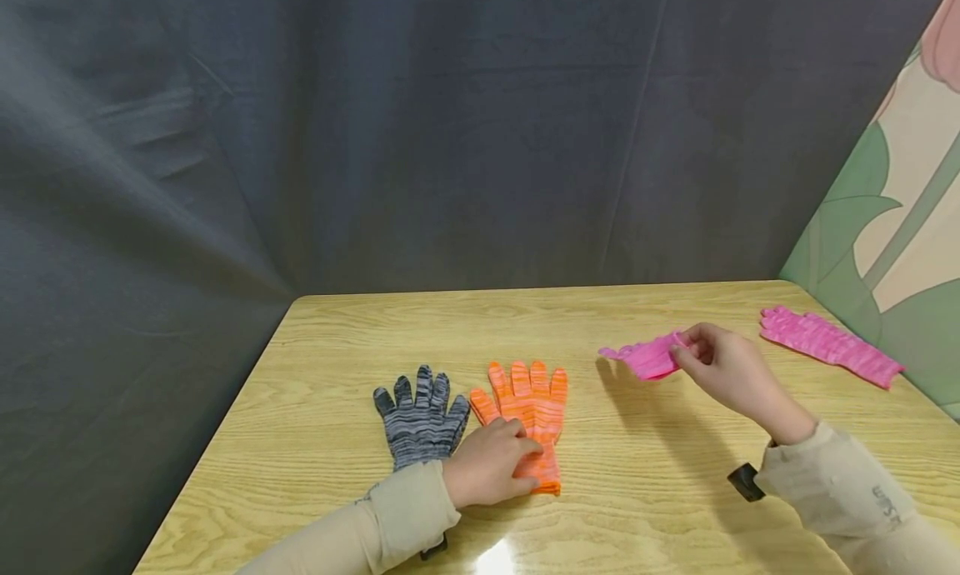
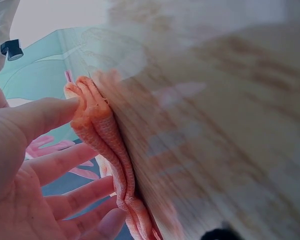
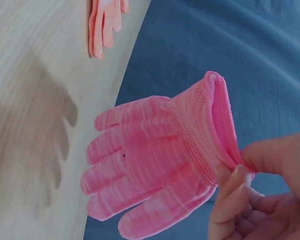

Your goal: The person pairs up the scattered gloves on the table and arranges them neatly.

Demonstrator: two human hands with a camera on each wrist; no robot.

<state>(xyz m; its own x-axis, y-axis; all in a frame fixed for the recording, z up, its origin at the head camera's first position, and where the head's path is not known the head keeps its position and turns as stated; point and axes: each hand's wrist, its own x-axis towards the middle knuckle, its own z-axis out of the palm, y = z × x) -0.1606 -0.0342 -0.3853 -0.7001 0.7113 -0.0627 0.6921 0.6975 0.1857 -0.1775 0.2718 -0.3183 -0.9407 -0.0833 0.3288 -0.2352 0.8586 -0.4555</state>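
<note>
My right hand pinches the cuff of a pink knitted glove between thumb and fingers. The glove hangs above the table, its fingers pointing left in the head view and its cuff partly gaping. My left hand rests on the lower part of an orange glove, fingers spread and loosely bent. In the left wrist view the thumb touches the cuff end of this orange glove, which lies flat in layers. A grey and black striped glove lies just left of it, its cuff hidden behind my left forearm.
A second pink glove lies at the table's right side, near a wall covering with a floral pattern. Dark cloth hangs along the back and left edges of the wooden table.
</note>
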